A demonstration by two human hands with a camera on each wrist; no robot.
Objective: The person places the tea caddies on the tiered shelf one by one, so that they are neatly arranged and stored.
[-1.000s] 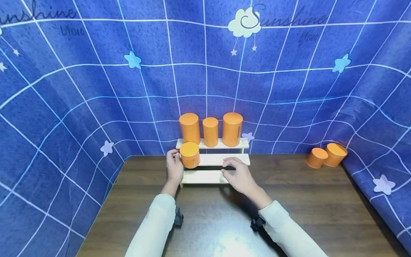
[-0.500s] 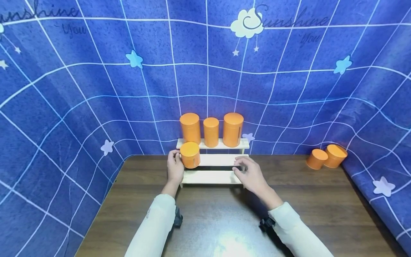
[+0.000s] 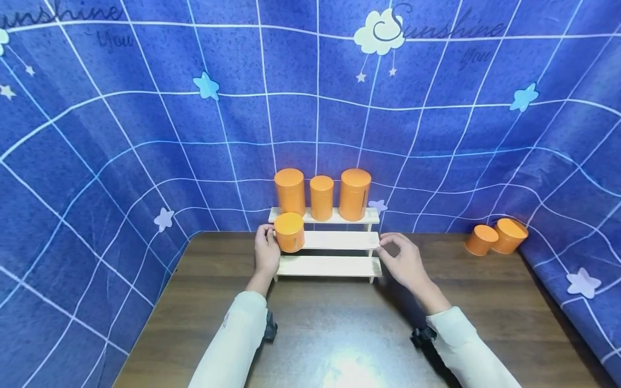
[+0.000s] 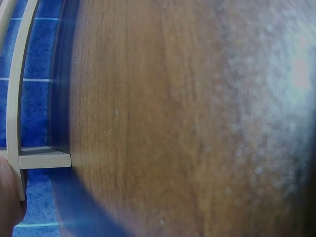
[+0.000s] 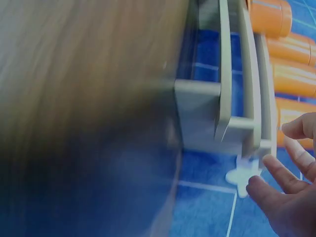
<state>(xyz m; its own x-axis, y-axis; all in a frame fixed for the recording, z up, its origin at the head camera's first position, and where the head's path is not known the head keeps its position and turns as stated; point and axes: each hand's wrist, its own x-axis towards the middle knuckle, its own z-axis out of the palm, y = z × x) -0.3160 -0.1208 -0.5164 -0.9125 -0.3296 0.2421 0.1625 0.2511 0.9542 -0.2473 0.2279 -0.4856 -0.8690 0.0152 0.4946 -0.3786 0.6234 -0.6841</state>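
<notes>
A pale wooden stepped rack [image 3: 335, 266] stands at the back of the brown table [image 3: 339, 328]. Three orange tins [image 3: 322, 196] stand on its top step. A shorter orange tin [image 3: 289, 232] sits at the left end of the middle step, and my left hand [image 3: 268, 242] grips its side. My right hand [image 3: 393, 245] hovers at the rack's right end with relaxed fingers, holding nothing. In the right wrist view the rack [image 5: 237, 98] shows end-on, with the tins [image 5: 291, 44] behind it and my fingers [image 5: 291, 182] spread beside it. The left wrist view shows only the rack's edge [image 4: 19, 123] and table.
Two more orange tins [image 3: 495, 237] lie against the blue checked cloth [image 3: 145, 134] at the table's far right. The cloth forms the back and side walls. Bare table surface lies between me and the rack.
My right hand has slid rightward along the rack's front, from its middle to its right end. The left hand stays on the short tin.
</notes>
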